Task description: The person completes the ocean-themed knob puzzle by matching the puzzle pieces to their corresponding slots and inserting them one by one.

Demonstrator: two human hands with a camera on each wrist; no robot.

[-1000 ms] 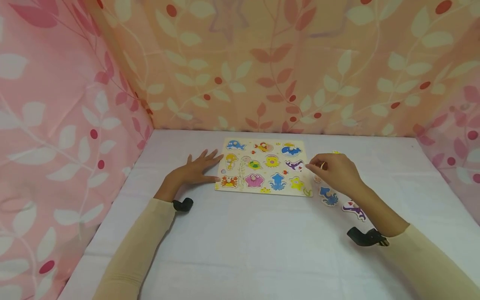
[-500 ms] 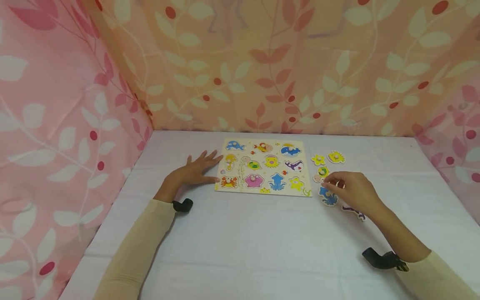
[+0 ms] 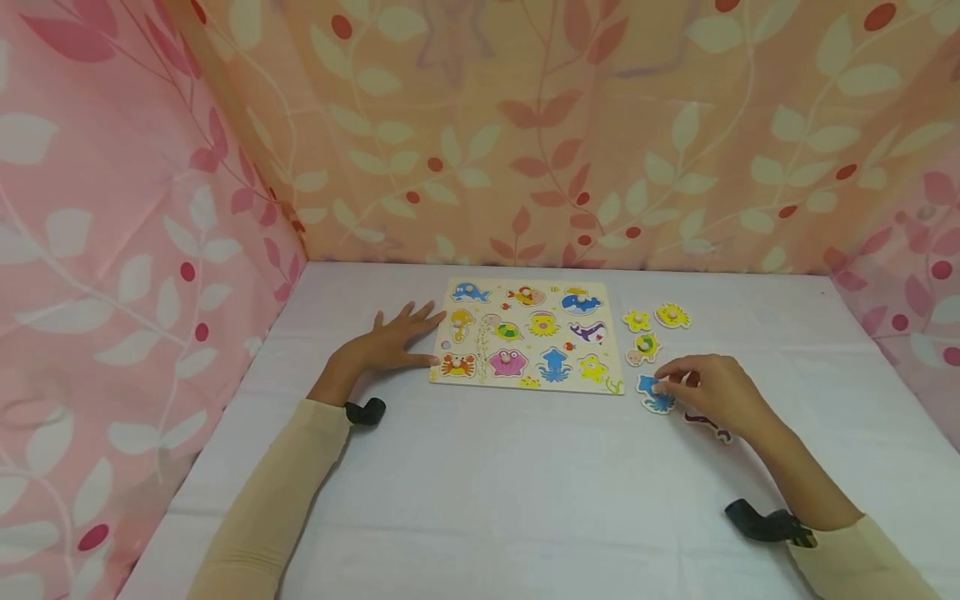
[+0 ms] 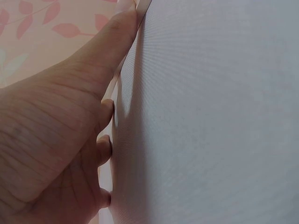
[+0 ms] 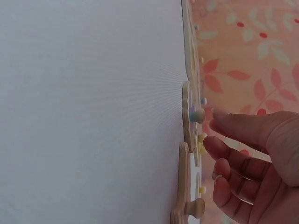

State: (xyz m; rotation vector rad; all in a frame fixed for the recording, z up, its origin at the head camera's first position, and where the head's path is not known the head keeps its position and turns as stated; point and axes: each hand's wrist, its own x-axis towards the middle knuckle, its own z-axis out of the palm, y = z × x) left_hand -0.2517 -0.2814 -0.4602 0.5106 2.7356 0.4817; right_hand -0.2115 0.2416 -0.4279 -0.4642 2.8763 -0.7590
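Note:
My left hand [image 3: 390, 337] lies with spread fingers on the table; its fingertips and thumb are right at the left edge of the wooden peg puzzle board [image 3: 487, 350]. The left wrist view shows that hand [image 4: 56, 121] along the board's edge. My right hand [image 3: 716, 392] is over a blue squid puzzle piece [image 3: 657, 402] right of the board. In the right wrist view, thumb and index finger of the hand [image 5: 252, 158] are bent and apart, just short of the squid's wooden knob [image 5: 198, 116]. A purple whale-like piece [image 3: 701, 422] lies partly hidden under this hand.
Beyond the squid lie a turtle piece [image 3: 643, 348], a yellow starfish piece [image 3: 637, 320] and a yellow octopus-like piece [image 3: 672, 315]. Several knobbed pieces sit in the board, including a crab [image 3: 457, 365] and a pink shell [image 3: 507, 362]. Patterned cloth [image 3: 525, 167] hangs behind the white-covered table [image 3: 480, 483].
My right hand has moved from the board's right edge rightward and nearer to me, down to the squid piece, uncovering the turtle, starfish and octopus-like pieces. My left hand has stayed put.

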